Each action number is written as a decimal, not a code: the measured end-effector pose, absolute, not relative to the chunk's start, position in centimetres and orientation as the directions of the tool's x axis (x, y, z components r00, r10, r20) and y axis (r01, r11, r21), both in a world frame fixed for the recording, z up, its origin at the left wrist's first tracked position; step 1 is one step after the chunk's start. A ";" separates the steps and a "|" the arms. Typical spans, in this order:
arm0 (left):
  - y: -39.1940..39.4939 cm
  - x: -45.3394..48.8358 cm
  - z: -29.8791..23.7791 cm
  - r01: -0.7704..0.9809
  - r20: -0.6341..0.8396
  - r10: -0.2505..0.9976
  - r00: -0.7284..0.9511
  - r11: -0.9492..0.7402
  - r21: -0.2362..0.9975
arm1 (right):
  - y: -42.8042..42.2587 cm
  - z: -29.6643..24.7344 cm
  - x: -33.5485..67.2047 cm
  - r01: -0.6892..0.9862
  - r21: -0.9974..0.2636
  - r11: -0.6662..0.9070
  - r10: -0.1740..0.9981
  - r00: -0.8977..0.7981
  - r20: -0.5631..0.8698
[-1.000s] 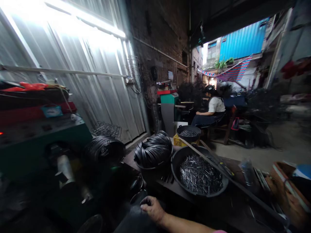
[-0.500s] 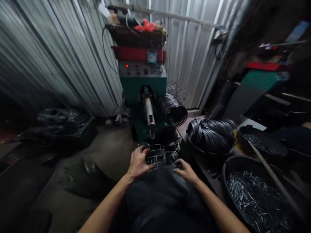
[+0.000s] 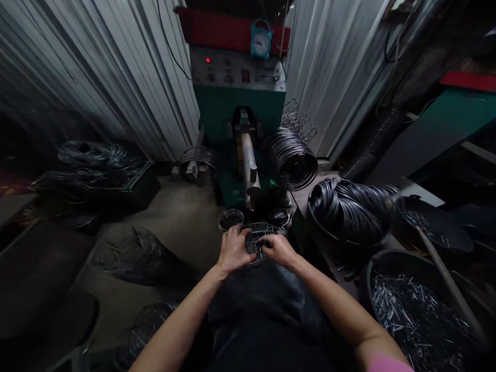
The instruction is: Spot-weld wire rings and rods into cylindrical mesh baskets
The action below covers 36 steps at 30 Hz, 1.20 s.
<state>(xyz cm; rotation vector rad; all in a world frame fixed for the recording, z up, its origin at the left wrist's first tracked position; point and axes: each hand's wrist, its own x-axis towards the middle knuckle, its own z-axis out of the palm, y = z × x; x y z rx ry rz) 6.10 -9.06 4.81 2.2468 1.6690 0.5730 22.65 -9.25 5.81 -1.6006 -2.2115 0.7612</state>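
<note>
A small round wire basket sits just above my lap, below the machine's nose. My left hand is closed on its left side, thumb at the near edge and fingers over the rim. My right hand reaches in from the right, its fingertips pinched together over the wire mesh. Whatever those fingers hold is too small and dark to name. Straight ahead stands a green machine with a pale metal arm pointing toward me.
Wire rings hang right of the arm. A basin of wire hoops and a tub of short metal rods stand to the right. Left are a bin of wire and stacked rings on the floor. A metal ring lies beyond my left hand.
My right hand has moved left from beside my knee onto the basket. My left hand still grips the basket. The view has tilted down and moved closer to the machine.
</note>
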 end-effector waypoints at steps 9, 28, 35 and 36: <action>-8.8 6.2 5.0 0.840 0.090 0.971 0.219 -0.235 0.488 | -9.4 5.1 23.7 0.714 -0.570 0.406 0.877 -0.480 0.023; -6.4 4.3 4.3 0.753 0.132 0.965 0.227 -0.260 0.604 | -7.1 4.2 24.0 0.558 -0.581 0.593 0.769 -0.607 0.201; -4.9 3.9 3.9 0.731 0.176 0.959 0.222 -0.284 0.621 | -5.8 3.8 23.6 0.597 -0.500 0.627 0.761 -0.607 0.229; -4.8 3.9 3.7 0.725 0.187 0.958 0.219 -0.288 0.626 | -5.7 3.7 23.6 0.601 -0.490 0.631 0.759 -0.609 0.230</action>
